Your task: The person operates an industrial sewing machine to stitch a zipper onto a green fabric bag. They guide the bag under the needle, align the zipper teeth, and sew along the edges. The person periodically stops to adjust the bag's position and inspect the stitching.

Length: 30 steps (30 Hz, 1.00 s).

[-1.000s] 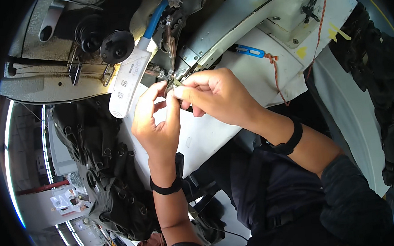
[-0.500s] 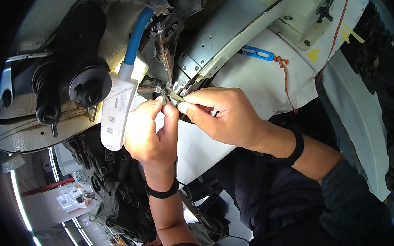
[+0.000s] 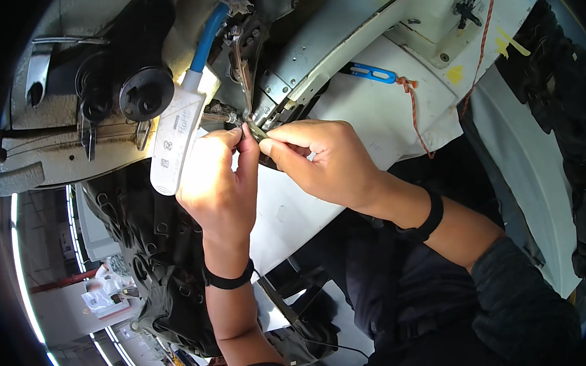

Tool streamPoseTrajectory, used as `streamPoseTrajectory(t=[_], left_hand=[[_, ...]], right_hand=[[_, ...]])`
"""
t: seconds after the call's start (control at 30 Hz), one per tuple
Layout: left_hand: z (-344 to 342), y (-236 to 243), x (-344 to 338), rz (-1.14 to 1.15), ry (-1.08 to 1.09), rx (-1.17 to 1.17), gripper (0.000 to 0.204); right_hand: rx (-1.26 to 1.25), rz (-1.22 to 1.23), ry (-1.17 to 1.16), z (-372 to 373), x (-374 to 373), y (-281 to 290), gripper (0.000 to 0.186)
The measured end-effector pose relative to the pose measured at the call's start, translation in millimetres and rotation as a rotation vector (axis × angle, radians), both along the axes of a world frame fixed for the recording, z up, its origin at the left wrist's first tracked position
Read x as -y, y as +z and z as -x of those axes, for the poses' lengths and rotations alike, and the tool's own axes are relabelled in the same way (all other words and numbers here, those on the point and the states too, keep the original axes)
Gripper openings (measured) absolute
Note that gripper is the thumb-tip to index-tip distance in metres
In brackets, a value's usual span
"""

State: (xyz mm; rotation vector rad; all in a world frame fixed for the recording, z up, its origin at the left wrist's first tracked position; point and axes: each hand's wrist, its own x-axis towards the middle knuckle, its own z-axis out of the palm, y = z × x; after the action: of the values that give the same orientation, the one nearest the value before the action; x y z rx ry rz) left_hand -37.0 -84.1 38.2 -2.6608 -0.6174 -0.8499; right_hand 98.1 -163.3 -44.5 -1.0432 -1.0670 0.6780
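Note:
A narrow olive-green strip, seemingly fabric, lies by the needle area of a sewing machine. My right hand pinches its near end between thumb and forefinger. Thumb and forefinger of my left hand are closed just left of it, at the presser foot; what they grip seems to be the strip's other edge, mostly hidden by the fingertips. A white lamp on a blue flexible neck hangs beside my left hand and lights it brightly.
On the white table, right of the machine bed, lies a blue loop-handled tool tied to an orange cord. Dark fabric pieces with rings pile up at left; more dark cloth hangs at far right.
The whole view has shifted, so machine, lamp and hands sit slightly higher in the picture. Both hands keep their pinch at the needle area, with little visible change between them.

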Motion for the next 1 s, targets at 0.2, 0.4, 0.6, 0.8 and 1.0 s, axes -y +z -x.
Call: streamPoseTrajectory(t=[0.2, 0.4, 0.6, 0.8, 1.0], left_hand=[[5.5, -9.8, 14.6, 0.27, -0.036, 0.152, 0.024], [12.4, -18.1, 21.3, 0.127, -0.087, 0.151, 0.031], [11.0, -17.5, 26.7, 0.117, -0.053, 0.14, 0.037], [8.6, -16.9, 27.3, 0.044, -0.061, 0.095, 0.04], [10.1, -9.5, 26.2, 0.034, -0.087, 0.044, 0.042]], right_hand=[[-0.153, 0.083, 0.09, 0.2, 0.4, -2.4, 0.015], [-0.379, 0.132, 0.221, 1.3, 5.4, 7.2, 0.018], [-0.425, 0.094, 0.201, 6.2, 7.3, 6.0, 0.018], [-0.457, 0.054, 0.174, 8.0, 5.9, 6.7, 0.019], [-0.434, 0.117, 0.163, 8.3, 8.8, 15.6, 0.021]])
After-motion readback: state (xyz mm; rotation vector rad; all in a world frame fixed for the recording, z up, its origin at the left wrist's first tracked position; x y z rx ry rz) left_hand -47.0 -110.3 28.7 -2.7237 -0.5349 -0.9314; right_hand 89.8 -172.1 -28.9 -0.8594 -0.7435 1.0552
